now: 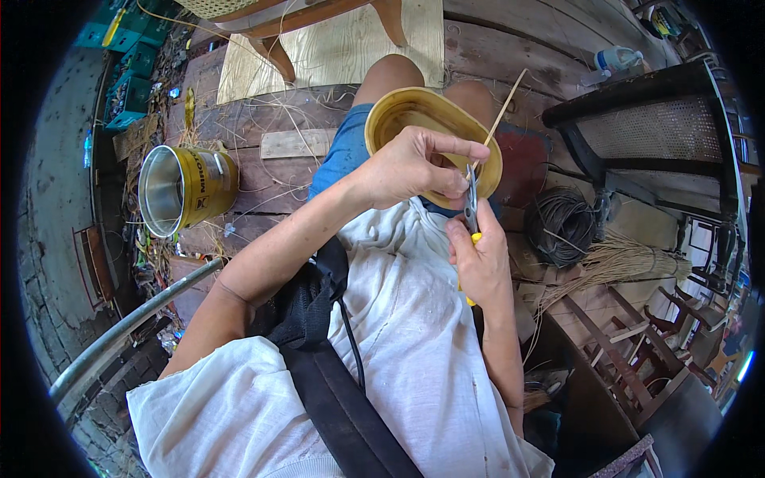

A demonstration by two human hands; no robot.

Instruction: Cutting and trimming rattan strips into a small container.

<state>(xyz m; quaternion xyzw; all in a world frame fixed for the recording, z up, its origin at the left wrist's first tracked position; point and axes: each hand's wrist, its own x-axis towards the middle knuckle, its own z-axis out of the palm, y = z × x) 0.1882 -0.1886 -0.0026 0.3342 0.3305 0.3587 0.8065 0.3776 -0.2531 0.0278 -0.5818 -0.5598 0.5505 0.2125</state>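
My left hand (420, 165) pinches a thin, pale cane strip (508, 103) between thumb and fingers. The strip slants up and to the right past the fingertips. My right hand (484, 259) is closed around pliers (471, 209) with yellow grips, their metal jaws pointing up beside my left thumb and the strip's lower end. Whether the jaws touch the strip, I cannot tell. Beneath both hands, a yellowish oval basin (381, 119) rests across my lap, its near side partly hidden by my hands.
A wooden chair (276, 57) stands ahead on a plywood board (339, 60). To the left are a yellow bucket (209, 187), a metal pipe (135, 325) and green crates (131, 95). At right are a black cane-backed chair (621, 88), a dark coil (560, 219) and a cane bundle (629, 256).
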